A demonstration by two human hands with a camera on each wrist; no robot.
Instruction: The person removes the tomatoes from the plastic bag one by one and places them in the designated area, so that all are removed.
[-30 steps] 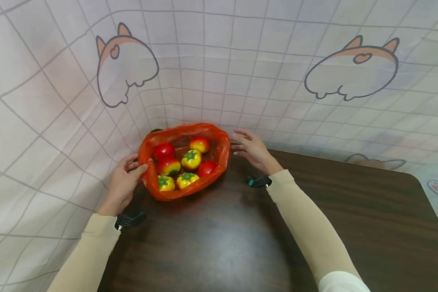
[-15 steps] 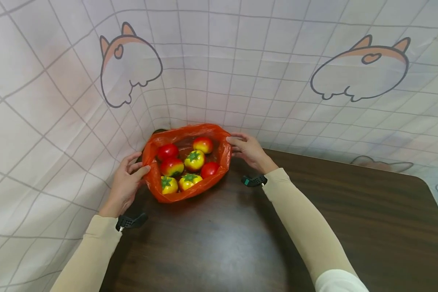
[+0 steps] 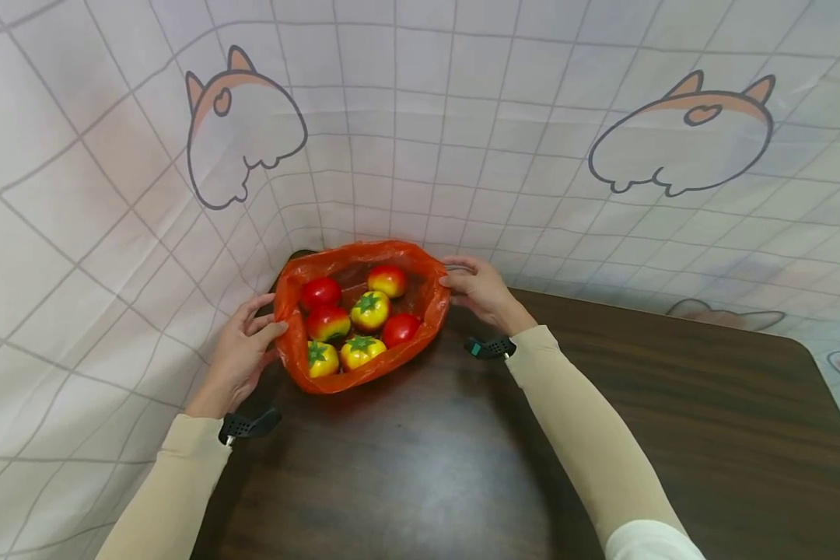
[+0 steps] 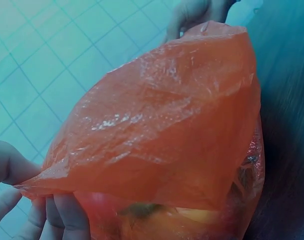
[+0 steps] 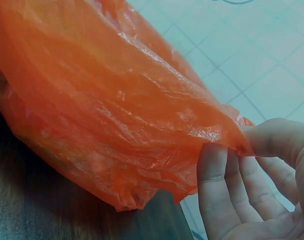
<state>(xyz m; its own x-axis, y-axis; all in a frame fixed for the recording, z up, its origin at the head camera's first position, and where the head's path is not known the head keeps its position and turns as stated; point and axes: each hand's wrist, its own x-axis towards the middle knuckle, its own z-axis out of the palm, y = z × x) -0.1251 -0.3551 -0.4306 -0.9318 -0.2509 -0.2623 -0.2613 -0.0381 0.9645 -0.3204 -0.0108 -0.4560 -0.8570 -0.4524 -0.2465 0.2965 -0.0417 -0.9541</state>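
Note:
An orange-red plastic bag (image 3: 430, 311) stands wide-mouthed near the table's back left corner. Inside lie several round fruits: red ones such as the red fruit (image 3: 320, 293), red-and-yellow ones such as the two-tone fruit (image 3: 387, 281), and yellow ones with green star-shaped tops, such as the yellow fruit (image 3: 371, 311). My left hand (image 3: 241, 350) pinches the bag's left edge between thumb and fingers, which the left wrist view shows close up. At the opposite side my right hand (image 3: 486, 295) pinches the right edge, thumb (image 5: 271, 137) above and fingers below.
The dark wooden table (image 3: 420, 467) extends toward me and to the right. A white grid-patterned curtain (image 3: 462, 140) with cartoon drawings borders it at the back and left. A small dark object (image 3: 302, 253) shows behind the bag.
My right hand, which was apart from the bag's right edge, has come to it and now pinches it. The bag's mouth is pulled slightly wider to the right. The left hand keeps its hold.

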